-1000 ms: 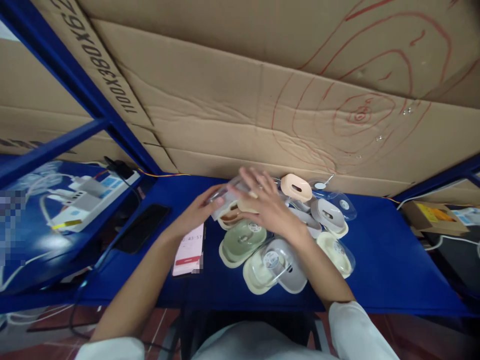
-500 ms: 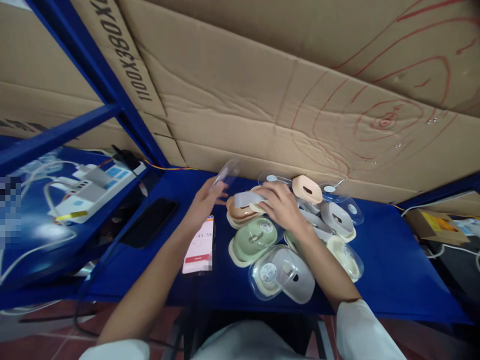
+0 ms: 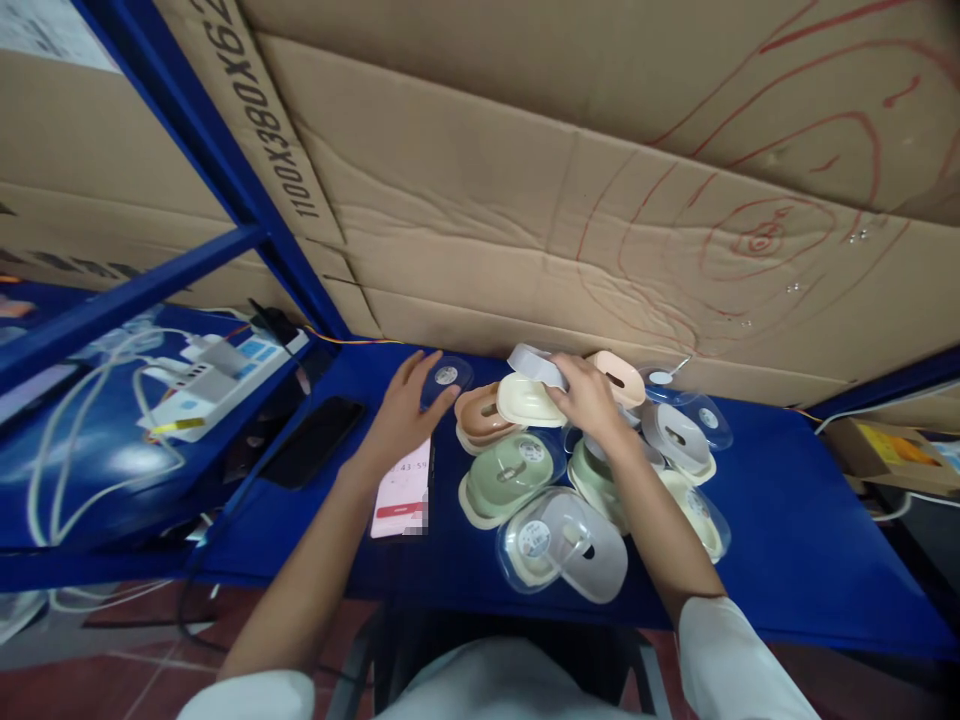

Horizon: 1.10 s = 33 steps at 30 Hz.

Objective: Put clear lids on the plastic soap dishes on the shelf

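Observation:
My left hand (image 3: 409,410) is open, its thumb and fingers spread around the near edge of a clear oval lid (image 3: 448,376) with a round label, lying on the blue table. My right hand (image 3: 592,400) grips a tilted grey oval plastic cover (image 3: 534,366) between its fingers. Its thumb is by the rim of a cream oval dish (image 3: 529,402), which rests against a brown slotted oval piece (image 3: 484,412). Nearer me are a green oval dish (image 3: 510,475) under a clear lid and a grey slotted cover (image 3: 596,548). The right fingertips are partly hidden.
A lit phone (image 3: 403,490) lies left of the dishes, with a dark phone (image 3: 313,440) farther left. A power strip (image 3: 221,385) with cables is beyond the blue frame post. Cardboard (image 3: 465,200) stands behind the table (image 3: 780,520). A small carton (image 3: 892,455) sits at right.
My left hand has lowered the clear lid from a tilted hold to flat on the table, and its fingers have spread. My right hand has moved the grey cover back and right, uncovering the cream dish.

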### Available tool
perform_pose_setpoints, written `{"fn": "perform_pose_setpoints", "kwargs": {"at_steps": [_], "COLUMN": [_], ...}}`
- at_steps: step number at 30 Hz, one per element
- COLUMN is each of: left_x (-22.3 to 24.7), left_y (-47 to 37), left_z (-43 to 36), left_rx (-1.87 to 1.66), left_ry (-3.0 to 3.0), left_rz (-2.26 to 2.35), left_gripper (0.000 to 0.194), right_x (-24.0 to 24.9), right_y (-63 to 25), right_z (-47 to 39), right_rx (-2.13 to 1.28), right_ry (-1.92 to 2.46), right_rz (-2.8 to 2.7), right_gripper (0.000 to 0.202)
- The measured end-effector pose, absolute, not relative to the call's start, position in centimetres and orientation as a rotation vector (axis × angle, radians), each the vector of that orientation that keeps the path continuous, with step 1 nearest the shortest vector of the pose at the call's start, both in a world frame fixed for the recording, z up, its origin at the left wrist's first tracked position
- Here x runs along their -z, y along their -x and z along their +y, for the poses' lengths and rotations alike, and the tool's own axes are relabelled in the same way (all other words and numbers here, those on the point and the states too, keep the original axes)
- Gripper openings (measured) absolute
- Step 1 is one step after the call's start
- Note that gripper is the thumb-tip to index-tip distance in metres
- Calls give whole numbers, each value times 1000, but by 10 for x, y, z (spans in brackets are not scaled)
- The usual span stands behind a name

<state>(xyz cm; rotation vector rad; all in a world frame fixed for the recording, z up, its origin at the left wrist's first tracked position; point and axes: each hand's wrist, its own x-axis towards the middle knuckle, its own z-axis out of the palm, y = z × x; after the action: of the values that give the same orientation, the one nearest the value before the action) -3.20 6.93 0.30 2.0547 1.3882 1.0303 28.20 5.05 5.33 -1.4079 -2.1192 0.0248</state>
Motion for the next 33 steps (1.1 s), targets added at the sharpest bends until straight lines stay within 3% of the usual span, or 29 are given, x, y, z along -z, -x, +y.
{"fn": "perform_pose_setpoints", "kwargs": {"at_steps": [5, 10, 14, 20, 25, 33], "left_x": [-16, -20, -19, -10, -6, 19], "left_y": [-32, -48, -25, -11, 1, 38], "left_z": [43, 71, 87, 85, 90, 123], "left_rx": [-1075, -1174, -1175, -1196, -1185, -1257], "left_ry": [-1661, -1510, -1589, -1582, -1585, -1485], "left_rz": [827, 708, 732, 761, 776, 982], "left_gripper": [109, 106, 100, 97, 106, 101], "right_x": [-56, -61, -57, -50, -65, -83], "right_y": [-262, -258, -262, -253, -251, -213], "right_z": [41, 37, 46, 51, 73, 121], "right_rx": [-94, -399, -551, -500, -546, -252], "right_ry": [1211, 1001, 940, 914, 1015, 1199], "right_rz": [-2193, -2151, -2048, -2121, -2189, -2370], "right_gripper": [42, 48, 31, 34, 32, 26]}}
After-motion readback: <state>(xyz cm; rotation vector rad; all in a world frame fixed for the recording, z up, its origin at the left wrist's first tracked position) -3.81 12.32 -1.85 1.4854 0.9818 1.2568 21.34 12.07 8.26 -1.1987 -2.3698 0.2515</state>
